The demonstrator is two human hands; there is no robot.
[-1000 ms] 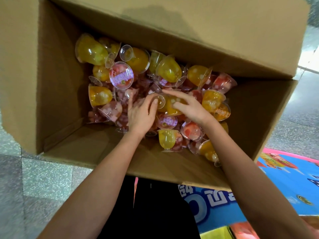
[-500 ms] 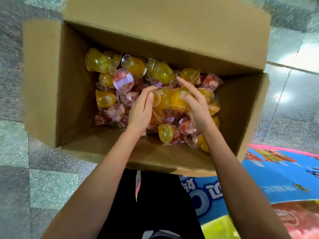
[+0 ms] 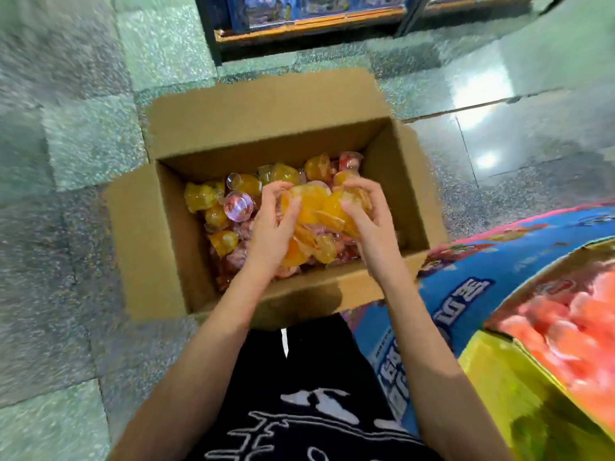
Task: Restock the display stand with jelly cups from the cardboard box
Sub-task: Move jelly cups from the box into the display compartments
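An open cardboard box [image 3: 156,254] stands on the floor in front of me, partly filled with yellow and red jelly cups [image 3: 219,224]. Above the pile, my left hand [image 3: 273,227] and my right hand [image 3: 369,221] curl round a bunch of yellow jelly cups [image 3: 316,202] held between them. The display stand [image 3: 442,314], blue with a pink rim and printed letters, is at the lower right. One of its compartments holds red jelly cups [image 3: 562,331]. The frame is blurred.
Grey-green tiled floor [image 3: 66,161] surrounds the box. A low shelf [image 3: 299,28] with blue packages runs along the top of the view. A yellow panel [image 3: 519,400] of the stand sits at the bottom right. My legs in black printed trousers [image 3: 299,410] are below the box.
Both hands have closed round a bunch of yellow cups and lifted them off the pile. The view has pulled back, so the box looks smaller and the stand shows at the right.
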